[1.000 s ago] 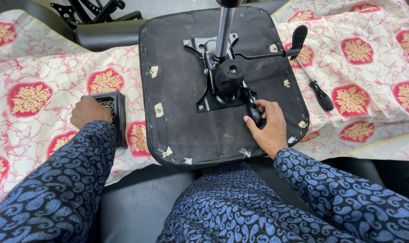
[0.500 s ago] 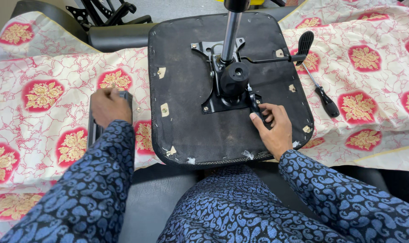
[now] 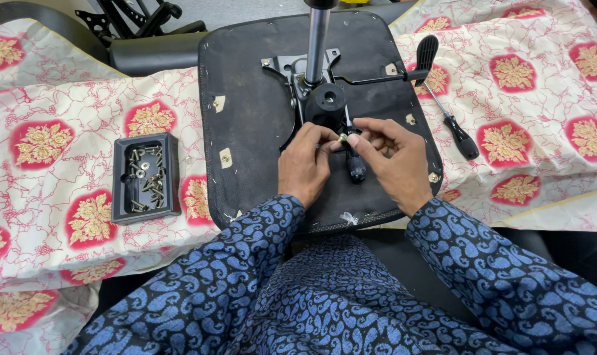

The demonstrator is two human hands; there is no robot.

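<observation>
Both hands met over the upturned black seat point(image 3: 246, 131), just below the black knob point(image 3: 325, 102) of its metal mechanism. The left hand point(image 3: 305, 164) and right hand point(image 3: 394, 154) each had fingers pressed together, pinching a small brass screw point(image 3: 342, 138) between their tips. A screwdriver point(image 3: 354, 161) lay on the seat under the right hand. A black tray point(image 3: 121, 177) of screws sat well to the left on the patterned cloth point(image 3: 55, 151).
</observation>
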